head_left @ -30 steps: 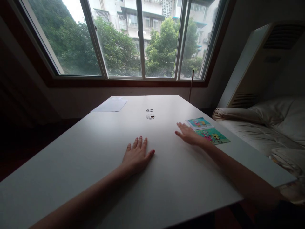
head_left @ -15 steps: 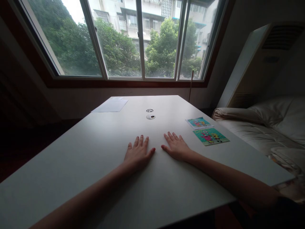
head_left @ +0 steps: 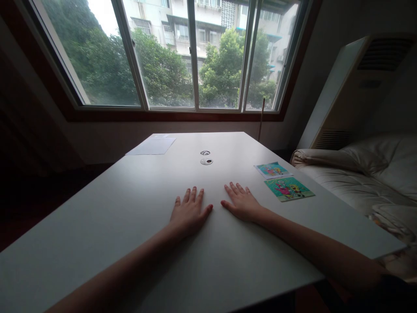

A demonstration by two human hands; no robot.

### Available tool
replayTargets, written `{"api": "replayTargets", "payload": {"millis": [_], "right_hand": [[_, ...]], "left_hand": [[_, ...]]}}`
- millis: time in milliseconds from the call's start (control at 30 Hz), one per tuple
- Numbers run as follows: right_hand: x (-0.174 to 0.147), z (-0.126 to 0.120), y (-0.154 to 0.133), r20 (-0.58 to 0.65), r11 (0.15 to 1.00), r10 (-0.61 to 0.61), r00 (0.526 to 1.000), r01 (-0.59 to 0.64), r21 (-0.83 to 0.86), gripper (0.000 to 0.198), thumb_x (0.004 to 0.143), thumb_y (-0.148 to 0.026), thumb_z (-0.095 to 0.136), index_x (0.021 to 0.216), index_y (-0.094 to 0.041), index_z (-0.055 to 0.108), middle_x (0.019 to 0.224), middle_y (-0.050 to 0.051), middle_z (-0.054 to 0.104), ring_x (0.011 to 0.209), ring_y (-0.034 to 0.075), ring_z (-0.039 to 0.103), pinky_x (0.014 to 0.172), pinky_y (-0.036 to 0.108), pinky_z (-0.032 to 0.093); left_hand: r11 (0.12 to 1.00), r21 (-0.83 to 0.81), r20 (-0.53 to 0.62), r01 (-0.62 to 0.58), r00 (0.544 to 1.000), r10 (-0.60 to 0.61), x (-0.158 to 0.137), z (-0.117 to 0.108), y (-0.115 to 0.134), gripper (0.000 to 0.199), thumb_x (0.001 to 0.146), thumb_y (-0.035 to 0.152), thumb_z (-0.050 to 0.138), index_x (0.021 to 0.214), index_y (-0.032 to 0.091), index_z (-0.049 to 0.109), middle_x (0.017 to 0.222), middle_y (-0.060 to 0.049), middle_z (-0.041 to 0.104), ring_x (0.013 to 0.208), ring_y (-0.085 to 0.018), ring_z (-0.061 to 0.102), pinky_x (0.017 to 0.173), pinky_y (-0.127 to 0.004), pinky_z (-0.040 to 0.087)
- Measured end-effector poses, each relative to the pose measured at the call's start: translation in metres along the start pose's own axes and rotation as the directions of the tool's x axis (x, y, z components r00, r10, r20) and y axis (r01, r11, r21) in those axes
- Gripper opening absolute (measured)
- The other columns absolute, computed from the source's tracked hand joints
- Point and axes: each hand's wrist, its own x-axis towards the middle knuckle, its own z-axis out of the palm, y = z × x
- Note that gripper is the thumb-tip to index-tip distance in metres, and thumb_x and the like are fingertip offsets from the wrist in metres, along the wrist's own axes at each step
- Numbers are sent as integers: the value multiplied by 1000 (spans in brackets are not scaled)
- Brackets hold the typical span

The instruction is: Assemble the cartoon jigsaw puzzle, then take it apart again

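Note:
My left hand (head_left: 189, 211) lies palm down on the white table (head_left: 114, 208), fingers spread, holding nothing. A small gap to its right, my right hand (head_left: 241, 203) rests flat the same way, also without anything in it. Just beyond the right hand are two colourful cartoon pictures: a larger green picture (head_left: 289, 188) in front and a smaller picture on white paper (head_left: 273, 170) behind it. Neither hand touches them.
White paper sheets (head_left: 151, 145) lie at the table's far left. Two round cable-hole covers (head_left: 206, 161) sit in the tabletop near the middle. A pale sofa (head_left: 342, 174) and a tall air conditioner (head_left: 339, 87) stand to the right; a window (head_left: 169, 65) is behind.
Both hands stay flat in the same places on the table. The whole view has shifted very slightly downward in the picture.

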Motion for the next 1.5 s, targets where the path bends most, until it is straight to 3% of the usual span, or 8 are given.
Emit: {"api": "replayTargets", "payload": {"millis": [1500], "right_hand": [[0, 0, -1, 21, 1000, 18, 1000, -18, -9, 77, 83, -66, 15, 143, -18, 11, 150, 9, 6, 137, 27, 3, 107, 49, 4]], "left_hand": [[1000, -12, -13, -3, 1000, 3, -1, 1, -1, 68, 88, 59, 21, 142, 17, 20, 147, -12, 15, 134, -31, 13, 101, -55, 16]]}}
